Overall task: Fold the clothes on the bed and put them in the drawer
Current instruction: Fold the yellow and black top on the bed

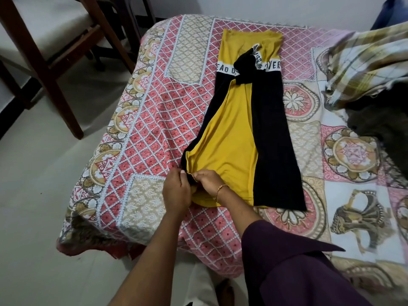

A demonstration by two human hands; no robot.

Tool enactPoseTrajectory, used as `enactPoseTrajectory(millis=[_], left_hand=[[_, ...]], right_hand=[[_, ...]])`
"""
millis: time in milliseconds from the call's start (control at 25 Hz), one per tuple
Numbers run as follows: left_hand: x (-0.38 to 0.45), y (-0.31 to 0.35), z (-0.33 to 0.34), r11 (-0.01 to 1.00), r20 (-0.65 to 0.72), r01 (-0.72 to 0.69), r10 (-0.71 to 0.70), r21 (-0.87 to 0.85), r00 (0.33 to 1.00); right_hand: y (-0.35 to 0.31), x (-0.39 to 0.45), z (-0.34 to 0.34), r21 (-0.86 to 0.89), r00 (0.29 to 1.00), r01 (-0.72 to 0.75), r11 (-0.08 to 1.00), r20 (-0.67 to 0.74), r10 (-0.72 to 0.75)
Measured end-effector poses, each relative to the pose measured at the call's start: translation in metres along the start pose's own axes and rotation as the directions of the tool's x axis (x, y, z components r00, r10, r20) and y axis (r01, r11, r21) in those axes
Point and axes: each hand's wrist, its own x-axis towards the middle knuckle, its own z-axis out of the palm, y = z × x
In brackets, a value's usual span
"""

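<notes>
On the patterned bed (154, 133), left hand (176, 193) and right hand (209, 182) together pinch, apparently, the yellow-black shirt (240, 138) hem at six o'clock to fold it

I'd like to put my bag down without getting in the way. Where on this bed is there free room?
The bedspread lies bare left of the yellow and black shirt, up to the bed's left edge. A smaller bare patch sits right of the shirt, below the checked cloth. The near shirt end is crowded: left hand and right hand grip it there.
</notes>
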Motion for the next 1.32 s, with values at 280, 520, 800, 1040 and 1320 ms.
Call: enactPoseTrajectory(millis=[280,520,800,1040,1320], left_hand=[[-0.018,0.015,0.026,0.876,0.208,-0.468,0.482,-0.113,0.851],[-0.039,0.007,0.058,0.604,0.546,-0.704,0.470,0.374,0.693],[-0.038,0.040,0.053,0.489,0.645,-0.675,0.262,0.552,0.717],[-0.007,0.061,0.059,0.543,0.626,-0.686,0.333,0.484,0.706],[0.063,0.075,0.058,0.708,0.454,-0.622,0.457,0.335,0.765]], right_hand=[[0.013,-0.020,-0.038,0.438,0.982,-0.097,0.894,-0.105,0.158],[0.062,-0.064,-0.091,-0.172,0.855,-0.171,0.970,-0.515,0.059],[0.066,-0.078,-0.091,-0.353,0.799,-0.400,0.846,-0.586,0.133],[0.045,-0.055,-0.106,-0.497,0.842,-0.220,0.840,-0.531,-0.094],[0.015,-0.003,-0.120,-0.414,0.861,-0.042,0.909,-0.476,-0.177]])
